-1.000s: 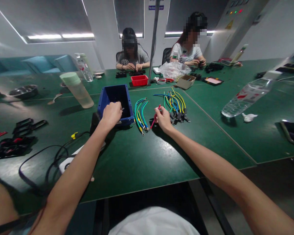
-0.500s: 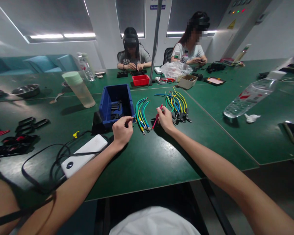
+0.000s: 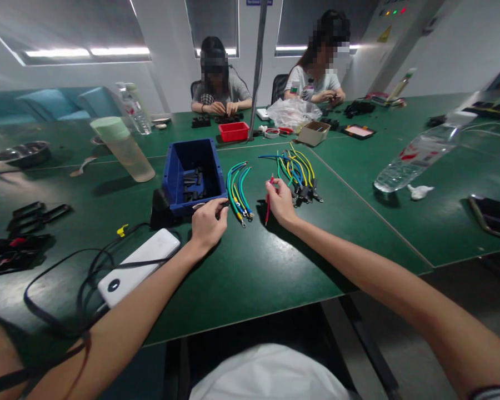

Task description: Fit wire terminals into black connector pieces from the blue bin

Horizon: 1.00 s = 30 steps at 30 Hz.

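My left hand (image 3: 209, 222) is closed in a pinch at the front right corner of a blue bin (image 3: 173, 183), with a small black sleeve (image 3: 224, 205) at its fingertips. Similar black sleeves (image 3: 194, 183) lie inside the bin. In my right hand (image 3: 280, 201), also closed, is a short red wire (image 3: 268, 210), held nearly upright with its lower end pointing toward me. Between the hands lie several green, blue and yellow wires (image 3: 238, 191) with metal lugs. Beyond the right hand, a second bunch of wires (image 3: 302, 169) has black pieces near its lugs.
A white power bank-like device (image 3: 139, 266) with black cables lies by my left forearm. Bottles stand left (image 3: 127, 150) and right (image 3: 420, 153), and a phone (image 3: 494, 214) rests far right. Across the table are a red tray (image 3: 233, 131), a small carton (image 3: 313, 133) and two co-workers.
The red wire in my right hand has turned more upright, its lower end swinging right, away from the loose wires. My left hand stays by the bin corner. The whole view has shifted slightly.
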### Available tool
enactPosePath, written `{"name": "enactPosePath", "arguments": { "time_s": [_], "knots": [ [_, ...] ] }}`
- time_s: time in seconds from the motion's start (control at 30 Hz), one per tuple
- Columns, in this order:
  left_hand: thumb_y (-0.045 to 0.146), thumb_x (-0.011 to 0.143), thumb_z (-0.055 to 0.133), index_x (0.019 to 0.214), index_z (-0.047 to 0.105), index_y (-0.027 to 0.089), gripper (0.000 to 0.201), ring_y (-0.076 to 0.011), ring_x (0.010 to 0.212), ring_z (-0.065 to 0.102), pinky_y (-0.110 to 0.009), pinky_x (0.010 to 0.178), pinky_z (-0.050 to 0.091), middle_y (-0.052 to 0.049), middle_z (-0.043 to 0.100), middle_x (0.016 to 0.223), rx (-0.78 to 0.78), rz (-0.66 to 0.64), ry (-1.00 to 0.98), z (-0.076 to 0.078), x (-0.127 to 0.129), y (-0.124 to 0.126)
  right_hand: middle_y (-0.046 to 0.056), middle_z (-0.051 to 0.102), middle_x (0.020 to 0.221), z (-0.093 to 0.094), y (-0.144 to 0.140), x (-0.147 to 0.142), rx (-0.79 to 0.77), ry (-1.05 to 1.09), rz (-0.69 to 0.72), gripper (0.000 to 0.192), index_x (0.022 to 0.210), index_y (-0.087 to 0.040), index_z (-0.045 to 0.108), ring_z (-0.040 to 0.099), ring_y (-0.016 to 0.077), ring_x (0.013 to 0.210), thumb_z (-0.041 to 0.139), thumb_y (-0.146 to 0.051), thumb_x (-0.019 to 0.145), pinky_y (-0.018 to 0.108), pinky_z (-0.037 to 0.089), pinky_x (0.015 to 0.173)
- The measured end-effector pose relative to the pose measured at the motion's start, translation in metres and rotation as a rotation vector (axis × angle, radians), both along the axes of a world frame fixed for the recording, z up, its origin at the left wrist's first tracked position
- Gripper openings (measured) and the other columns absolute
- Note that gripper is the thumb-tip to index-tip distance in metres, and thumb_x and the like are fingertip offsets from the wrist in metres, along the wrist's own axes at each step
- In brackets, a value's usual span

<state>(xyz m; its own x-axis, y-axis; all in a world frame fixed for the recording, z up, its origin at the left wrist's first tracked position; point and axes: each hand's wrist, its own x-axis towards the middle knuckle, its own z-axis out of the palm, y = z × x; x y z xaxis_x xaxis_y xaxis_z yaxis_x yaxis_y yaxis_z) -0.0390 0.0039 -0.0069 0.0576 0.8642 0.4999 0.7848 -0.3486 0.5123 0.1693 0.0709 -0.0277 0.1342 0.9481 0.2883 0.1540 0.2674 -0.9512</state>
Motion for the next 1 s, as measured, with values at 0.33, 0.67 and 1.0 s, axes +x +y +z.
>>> {"name": "enactPosePath", "arguments": {
  "time_s": [0.33,0.67,1.0],
  "knots": [
    [0.022,0.086,0.049,0.109,0.061,0.022,0.026,-0.0175,0.084,0.062,-0.03,0.078,0.048,-0.004,0.066,0.094,-0.006,-0.124,0.059,-0.0014,0.0056,-0.0065,-0.006,0.048,0.05,0.005,-0.0012,0.0016,-0.065,0.121,0.008,0.032,0.095,-0.024,0.047,0.038,0.0101,0.034,0.045,-0.054,0.085,0.022,0.029,0.033],
    [0.022,0.089,0.049,0.107,0.063,0.02,0.022,-0.0188,0.096,0.06,-0.035,0.089,0.047,-0.007,0.066,0.101,-0.042,-0.351,0.095,-0.0018,0.0062,-0.0039,-0.008,0.048,0.055,0.0044,0.0005,0.0021,-0.054,0.277,-0.028,0.032,0.093,-0.025,0.039,0.04,0.0069,0.032,0.045,-0.055,0.084,0.02,0.029,0.032],
    [0.023,0.08,0.062,0.092,0.071,0.022,0.015,-0.0166,0.079,0.063,-0.03,0.074,0.048,-0.003,0.07,0.089,-0.165,-0.15,-0.171,-0.0059,0.0066,-0.0013,-0.009,0.052,0.056,0.0018,0.0014,0.0003,-0.053,0.352,-0.009,0.032,0.088,-0.024,0.041,0.047,0.0073,0.033,0.051,-0.053,0.081,0.018,0.032,0.031]
  ]
}}
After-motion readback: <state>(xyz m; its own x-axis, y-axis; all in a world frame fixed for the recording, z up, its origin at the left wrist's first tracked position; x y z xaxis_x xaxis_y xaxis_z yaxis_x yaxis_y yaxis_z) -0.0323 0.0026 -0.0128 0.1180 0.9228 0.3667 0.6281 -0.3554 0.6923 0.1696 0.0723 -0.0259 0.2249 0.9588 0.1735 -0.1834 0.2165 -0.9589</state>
